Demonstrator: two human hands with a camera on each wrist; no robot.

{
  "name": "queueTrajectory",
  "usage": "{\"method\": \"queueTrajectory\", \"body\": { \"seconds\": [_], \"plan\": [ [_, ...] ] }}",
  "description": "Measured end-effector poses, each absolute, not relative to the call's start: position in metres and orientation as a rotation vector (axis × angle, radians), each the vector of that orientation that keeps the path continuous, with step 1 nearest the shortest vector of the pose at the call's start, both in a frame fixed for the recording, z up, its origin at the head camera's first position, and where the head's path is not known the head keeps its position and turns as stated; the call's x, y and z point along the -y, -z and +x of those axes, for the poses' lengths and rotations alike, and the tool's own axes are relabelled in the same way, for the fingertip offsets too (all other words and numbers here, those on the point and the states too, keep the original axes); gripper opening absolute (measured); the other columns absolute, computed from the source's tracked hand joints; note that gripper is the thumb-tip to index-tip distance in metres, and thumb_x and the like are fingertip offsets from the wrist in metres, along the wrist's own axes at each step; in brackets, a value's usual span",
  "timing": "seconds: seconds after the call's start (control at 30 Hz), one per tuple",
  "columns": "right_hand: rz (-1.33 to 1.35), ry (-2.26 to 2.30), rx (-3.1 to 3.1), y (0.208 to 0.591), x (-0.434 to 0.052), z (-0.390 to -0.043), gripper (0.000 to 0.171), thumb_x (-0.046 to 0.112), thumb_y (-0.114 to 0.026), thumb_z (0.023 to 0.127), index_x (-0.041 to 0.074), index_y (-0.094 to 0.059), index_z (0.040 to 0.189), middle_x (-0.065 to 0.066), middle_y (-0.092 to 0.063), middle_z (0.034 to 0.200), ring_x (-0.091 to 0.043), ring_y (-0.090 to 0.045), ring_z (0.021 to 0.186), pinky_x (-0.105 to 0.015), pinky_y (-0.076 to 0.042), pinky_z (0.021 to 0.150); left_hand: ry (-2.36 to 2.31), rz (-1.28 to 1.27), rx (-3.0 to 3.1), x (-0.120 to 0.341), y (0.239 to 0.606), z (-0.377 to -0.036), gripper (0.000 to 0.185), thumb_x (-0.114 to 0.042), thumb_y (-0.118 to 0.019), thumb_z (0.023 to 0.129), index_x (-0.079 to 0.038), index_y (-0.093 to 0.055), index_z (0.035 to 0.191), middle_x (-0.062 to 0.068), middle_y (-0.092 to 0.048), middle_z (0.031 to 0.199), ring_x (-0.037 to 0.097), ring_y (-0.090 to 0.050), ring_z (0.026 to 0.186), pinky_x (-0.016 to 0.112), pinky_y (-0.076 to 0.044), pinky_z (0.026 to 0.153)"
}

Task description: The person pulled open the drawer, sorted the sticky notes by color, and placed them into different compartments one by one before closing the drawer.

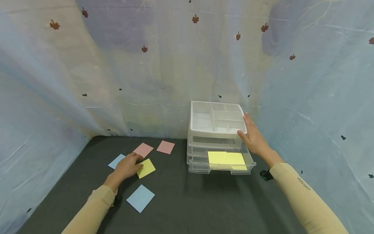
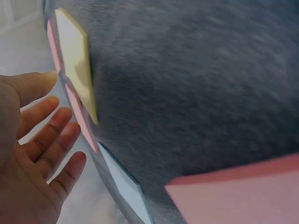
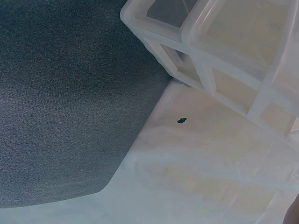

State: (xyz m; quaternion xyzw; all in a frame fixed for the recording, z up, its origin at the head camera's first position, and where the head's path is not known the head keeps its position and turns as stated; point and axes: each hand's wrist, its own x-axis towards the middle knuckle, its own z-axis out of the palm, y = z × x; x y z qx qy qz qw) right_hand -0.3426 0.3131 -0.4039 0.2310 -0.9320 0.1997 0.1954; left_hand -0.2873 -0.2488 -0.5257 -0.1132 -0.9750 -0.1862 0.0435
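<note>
My left hand (image 1: 127,165) reaches over the dark tabletop among several sticky note pads, fingers loosely spread and holding nothing. Its thumb comes close to a yellow sticky note pad (image 2: 77,63). Beyond the fingertips lie two pink pads (image 1: 143,150). A light blue pad (image 1: 117,161) is partly covered by the hand, and another blue pad (image 1: 140,198) lies nearer. My right hand (image 1: 255,138) rests on the right side of a white drawer organizer (image 1: 201,133), thumb at its top front corner. Its lower clear drawer (image 1: 199,168) is pulled out, with yellow sticky notes (image 1: 226,159) inside.
The organizer's top tray has several divided compartments (image 1: 228,115). A patterned curtain (image 1: 163,81) hangs close behind the table (image 1: 175,208) and along its sides. In the left wrist view, a pink pad (image 2: 243,198) fills the lower right corner.
</note>
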Motion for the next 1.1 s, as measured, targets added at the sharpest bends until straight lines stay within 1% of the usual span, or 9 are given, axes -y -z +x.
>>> {"method": "queueTrajectory", "body": {
  "seconds": [0.07, 0.17, 0.23, 0.33, 0.53, 0.67, 0.9, 1.1],
  "plan": [
    [0.647, -0.554, 2.611, 0.404, -0.314, -0.343, 0.08, 0.049, -0.042, 0.111, 0.005, -0.005, 0.167, -0.016, -0.003, 0.174, -0.041, -0.009, 0.159, -0.068, -0.017, 0.121, 0.563, -0.319, 3.002, 0.25, 0.529, -0.286, 0.036, -0.02, -0.074, 0.095, -0.001, -0.07, 0.126, 0.023, -0.063, 0.127, 0.044, -0.062, 0.116, 0.063, -0.051, 0.093],
    [0.642, -0.551, 2.618, 0.405, -0.314, -0.343, 0.081, 0.049, -0.042, 0.111, 0.005, -0.005, 0.167, -0.015, -0.002, 0.175, -0.04, -0.008, 0.159, -0.068, -0.016, 0.122, 0.536, -0.304, 3.023, 0.252, 0.532, -0.282, 0.042, -0.025, -0.077, 0.094, -0.001, -0.07, 0.128, 0.026, -0.061, 0.132, 0.046, -0.061, 0.118, 0.065, -0.051, 0.092],
    [0.637, -0.548, 2.622, 0.405, -0.314, -0.343, 0.081, 0.05, -0.042, 0.111, 0.006, -0.005, 0.167, -0.013, -0.001, 0.175, -0.04, -0.008, 0.159, -0.067, -0.016, 0.122, 0.505, -0.326, 3.023, 0.253, 0.534, -0.281, 0.046, -0.028, -0.079, 0.092, 0.0, -0.07, 0.127, 0.026, -0.061, 0.127, 0.045, -0.063, 0.111, 0.063, -0.053, 0.087],
    [0.635, -0.547, 2.621, 0.405, -0.314, -0.344, 0.081, 0.05, -0.042, 0.111, 0.006, -0.005, 0.167, -0.013, -0.002, 0.175, -0.04, -0.009, 0.159, -0.067, -0.016, 0.122, 0.471, -0.359, 3.015, 0.256, 0.538, -0.279, 0.052, -0.034, -0.082, 0.09, 0.0, -0.07, 0.128, 0.024, -0.062, 0.123, 0.042, -0.064, 0.105, 0.061, -0.054, 0.083],
    [0.637, -0.567, 2.616, 0.404, -0.313, -0.343, 0.08, 0.049, -0.042, 0.111, 0.006, -0.005, 0.167, -0.014, -0.002, 0.175, -0.04, -0.008, 0.159, -0.065, -0.014, 0.123, 0.48, -0.374, 3.02, 0.255, 0.542, -0.28, 0.061, -0.042, -0.083, 0.088, 0.002, -0.069, 0.129, 0.021, -0.059, 0.119, 0.037, -0.06, 0.101, 0.057, -0.054, 0.081],
    [0.636, -0.556, 2.621, 0.403, -0.313, -0.343, 0.081, 0.05, -0.041, 0.111, 0.005, -0.005, 0.167, -0.015, -0.002, 0.175, -0.039, -0.007, 0.159, -0.066, -0.014, 0.123, 0.511, -0.36, 3.032, 0.253, 0.542, -0.279, 0.063, -0.043, -0.084, 0.086, 0.003, -0.069, 0.128, 0.021, -0.058, 0.118, 0.035, -0.057, 0.099, 0.055, -0.053, 0.08],
    [0.635, -0.549, 2.619, 0.402, -0.312, -0.342, 0.081, 0.05, -0.042, 0.111, 0.003, -0.007, 0.167, -0.016, -0.003, 0.174, -0.04, -0.009, 0.159, -0.066, -0.015, 0.123, 0.604, -0.299, 3.034, 0.253, 0.542, -0.279, 0.063, -0.04, -0.087, 0.084, 0.003, -0.07, 0.127, 0.023, -0.058, 0.121, 0.039, -0.057, 0.106, 0.059, -0.052, 0.085],
    [0.632, -0.552, 2.621, 0.402, -0.312, -0.342, 0.081, 0.05, -0.041, 0.111, 0.003, -0.007, 0.167, -0.016, -0.003, 0.174, -0.04, -0.009, 0.159, -0.065, -0.014, 0.123, 0.75, -0.22, 3.031, 0.253, 0.541, -0.28, 0.066, -0.038, -0.091, 0.08, 0.005, -0.068, 0.125, 0.02, -0.059, 0.112, 0.037, -0.055, 0.102, 0.055, -0.05, 0.083]
  ]
}}
